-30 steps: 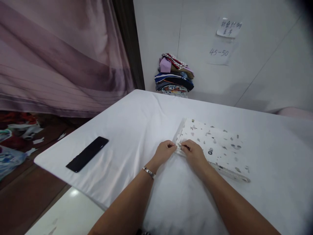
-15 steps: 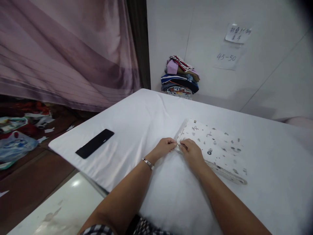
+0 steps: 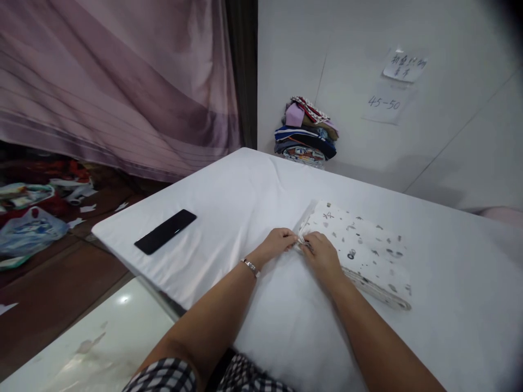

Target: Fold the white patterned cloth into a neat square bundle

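Observation:
A folded white cloth with small dark prints (image 3: 359,247) lies on the white-covered table (image 3: 229,196). My left hand (image 3: 278,243), with a bracelet on its wrist, pinches the cloth's near left corner. My right hand (image 3: 322,257) grips the same corner from the right, fingers closed on the layered edge. Both hands touch each other at that corner.
A black phone (image 3: 165,231) lies flat near the table's left edge. A pile of folded colourful clothes (image 3: 307,134) sits against the wall beyond the table. Paper notes (image 3: 392,81) hang on the wall. A pink curtain (image 3: 114,81) hangs left; bags and scraps litter the floor (image 3: 28,228).
The view has shifted a little, so everything sits further right in the picture. Both hands stay closed on the cloth's corner with almost no movement.

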Motion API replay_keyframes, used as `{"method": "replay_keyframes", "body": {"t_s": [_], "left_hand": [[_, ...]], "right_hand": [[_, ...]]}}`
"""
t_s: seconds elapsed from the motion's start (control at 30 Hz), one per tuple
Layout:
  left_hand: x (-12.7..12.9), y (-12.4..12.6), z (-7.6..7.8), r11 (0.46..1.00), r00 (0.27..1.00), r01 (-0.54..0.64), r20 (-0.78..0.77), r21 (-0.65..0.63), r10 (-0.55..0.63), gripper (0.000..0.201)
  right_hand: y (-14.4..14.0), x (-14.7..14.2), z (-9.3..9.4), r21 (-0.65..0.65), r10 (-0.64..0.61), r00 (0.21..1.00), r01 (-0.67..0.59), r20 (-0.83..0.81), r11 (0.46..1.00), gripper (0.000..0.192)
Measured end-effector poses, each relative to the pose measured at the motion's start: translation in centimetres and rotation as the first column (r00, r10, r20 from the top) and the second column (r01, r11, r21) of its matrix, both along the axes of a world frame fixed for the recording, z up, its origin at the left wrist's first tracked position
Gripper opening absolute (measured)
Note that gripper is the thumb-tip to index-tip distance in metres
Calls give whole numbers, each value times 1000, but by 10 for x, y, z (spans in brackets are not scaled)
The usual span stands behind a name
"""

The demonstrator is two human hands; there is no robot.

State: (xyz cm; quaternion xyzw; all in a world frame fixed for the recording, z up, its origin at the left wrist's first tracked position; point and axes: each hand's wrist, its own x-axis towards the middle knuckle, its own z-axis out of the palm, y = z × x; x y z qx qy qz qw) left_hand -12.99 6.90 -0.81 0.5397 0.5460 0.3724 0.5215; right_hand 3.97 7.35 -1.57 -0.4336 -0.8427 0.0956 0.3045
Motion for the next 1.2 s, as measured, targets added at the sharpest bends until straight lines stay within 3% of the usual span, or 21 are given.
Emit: {"method": "replay_keyframes", "body": {"t_s": [0.1, 0.2, 0.4, 0.5, 0.67, 0.83, 1.03, 1.1, 1.2], "left_hand": [[-1, -1, 4, 1000, 999, 9, 39, 14, -10, 22], [-2, -2, 8, 997, 997, -70, -37, 24, 71, 22], [2, -2, -3, 979, 950, -54, -291, 194, 110, 26], [5, -1, -11, 967, 929, -49, -344, 248, 136, 21], [6, 1, -15, 972, 962, -97, -230, 215, 146, 15], [6, 2, -13, 981, 976, -125, -161, 146, 148, 12], [3, 1, -5, 996, 999, -30, -24, 83, 32, 24], [1, -1, -1, 993, 996, -35, -82, 109, 44, 26], [0, -4, 4, 971, 946, -78, -290, 225, 143, 24]], "right_hand": [[0, 1, 0, -82, -59, 992, 50, -112, 995, 11], [-1, 1, 1, -117, -95, 979, 74, -180, 990, 12], [-5, 1, 5, -46, -67, 986, 60, -154, 997, 14], [-6, 2, 6, -1, -39, 992, 39, -122, 999, 16], [-7, 0, 7, 52, -33, 998, 35, -45, 998, 19], [-7, -2, 6, 13, -7, 997, 6, 81, 1000, 14], [-6, -1, 3, -33, -76, 997, 75, -24, 997, 13], [-6, 1, 4, -57, -102, 992, 97, -81, 994, 14], [-7, 3, 7, -67, -104, 989, 97, -109, 993, 13]]}}
